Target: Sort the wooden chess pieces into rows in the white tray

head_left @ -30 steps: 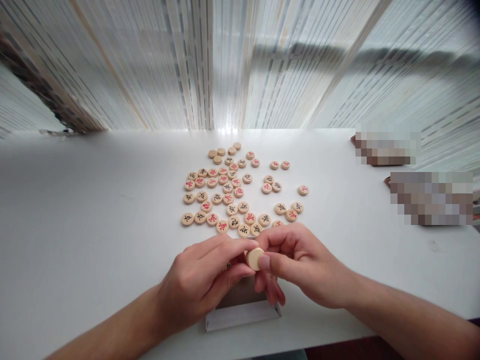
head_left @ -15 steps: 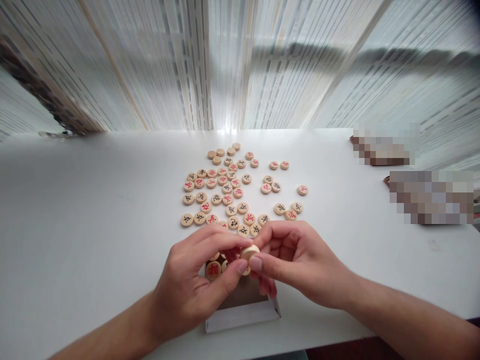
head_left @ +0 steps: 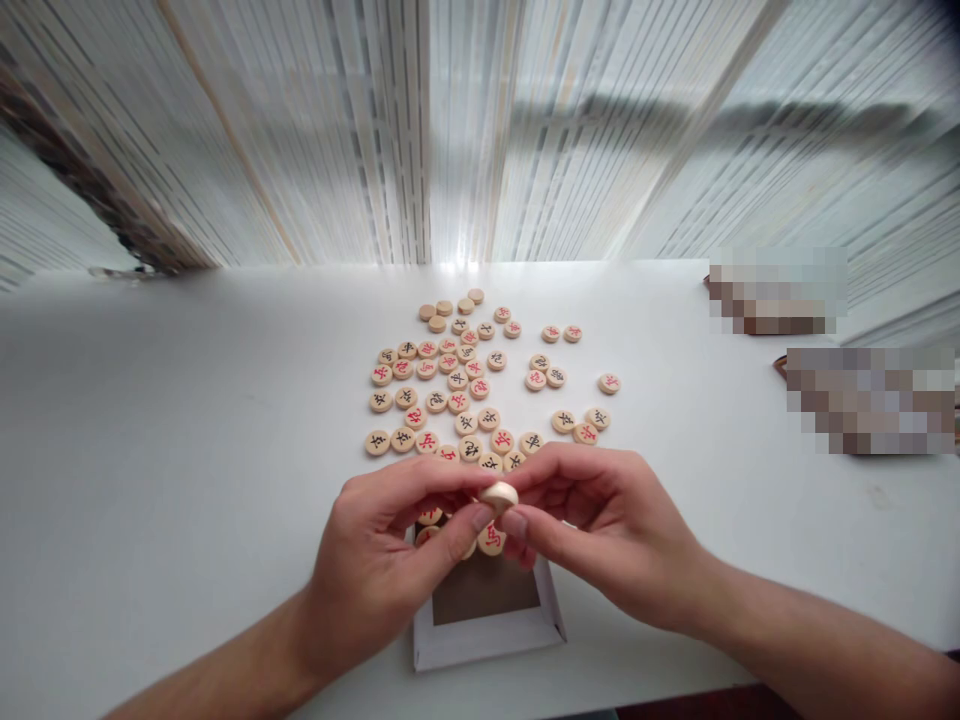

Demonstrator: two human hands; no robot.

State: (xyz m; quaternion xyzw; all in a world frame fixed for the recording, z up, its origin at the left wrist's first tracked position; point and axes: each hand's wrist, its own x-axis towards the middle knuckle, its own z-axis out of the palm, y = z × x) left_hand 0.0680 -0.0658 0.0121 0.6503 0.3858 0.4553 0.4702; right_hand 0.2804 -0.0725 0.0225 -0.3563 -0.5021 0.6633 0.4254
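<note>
Between the fingertips of both hands is one round wooden Chinese chess piece (head_left: 500, 495), tilted, with its plain side partly toward me. My left hand (head_left: 401, 545) pinches it from the left and my right hand (head_left: 600, 535) from the right. Below them lies a shallow white box (head_left: 487, 645) with a brown bottom. Inside, along its far part, are several pieces, among them one with a red character (head_left: 491, 538); my fingers hide some of the others. Just beyond my hands, more chess pieces (head_left: 470, 448) with red or black characters lie on the table.
The white table (head_left: 187, 450) carries scattered pieces, including several blank-faced ones (head_left: 437, 324) at the back and a lone red one (head_left: 609, 383) to the right. Two blurred-out items (head_left: 870, 400) sit at the far right. Striped blinds (head_left: 465, 130) hang behind the table.
Both hands have turned the held piece slightly, so its edge shows more. The fingers have shifted, uncovering the red-marked piece and more of the box bottom. The view has moved slightly.
</note>
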